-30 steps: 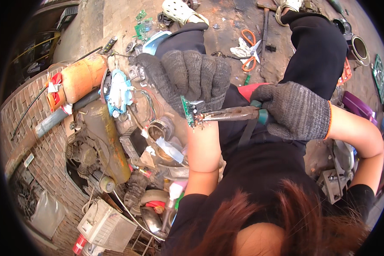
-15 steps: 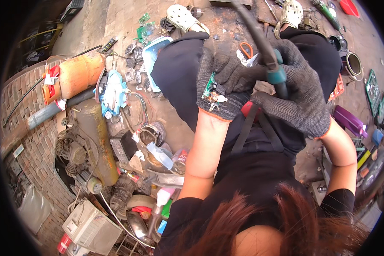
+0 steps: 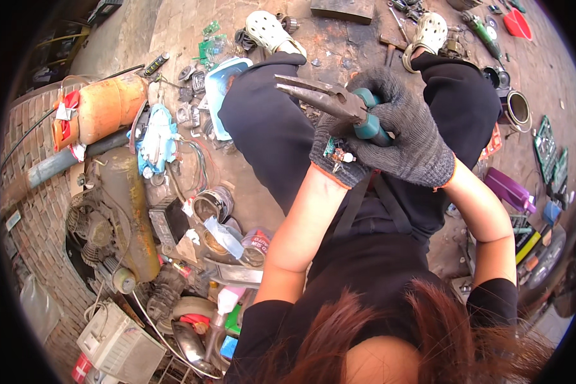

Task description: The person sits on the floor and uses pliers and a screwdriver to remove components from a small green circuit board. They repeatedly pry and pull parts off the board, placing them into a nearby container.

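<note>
Both of my hands wear dark grey knit gloves with orange cuffs and are close together above my lap. My right hand grips long-nose pliers by their teal handles. The metal jaws point to the left over my left hand, their tips slightly apart. My left hand is closed around a small green circuit board with a white part and copper-coloured bits at its near end. The right hand and pliers cover much of the left fingers and the rest of the board.
A light blue basin stands by my left knee. An orange gas cylinder, open cans and scrap lie on the left. A hammer and dark metal block are ahead. Green circuit boards and a purple container lie right.
The pliers have swung from pointing up and away to pointing left, and now appear lower. My right hand has moved left over the left hand, which still holds the board.
</note>
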